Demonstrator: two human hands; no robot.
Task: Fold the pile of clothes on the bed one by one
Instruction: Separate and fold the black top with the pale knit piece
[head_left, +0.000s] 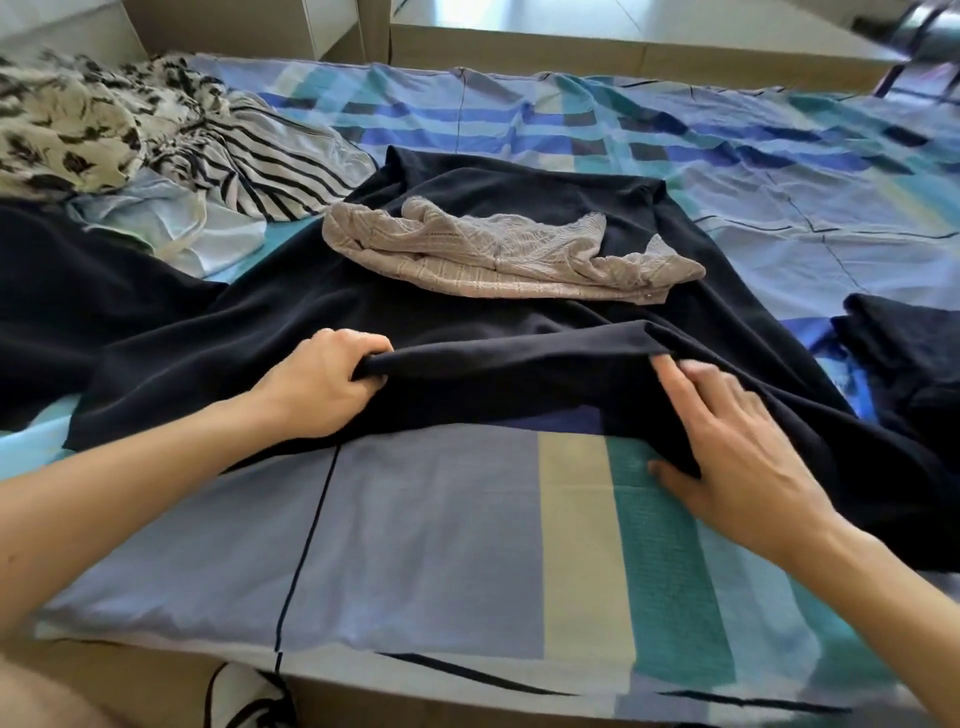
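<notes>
In the head view, the dark garment (493, 332) at the bed's (441, 519) near edge was clenched by the left hand (322, 382) and pinched by the right hand (727, 447), seemingly readied for a first fold forward.

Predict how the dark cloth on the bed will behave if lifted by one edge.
Probably floppy: the dark cloth sags in soft folds where the left hand grips it. Likely light, since a pinched ridge stands up easily. The beige lace top lying on it would probably slide off.
</notes>
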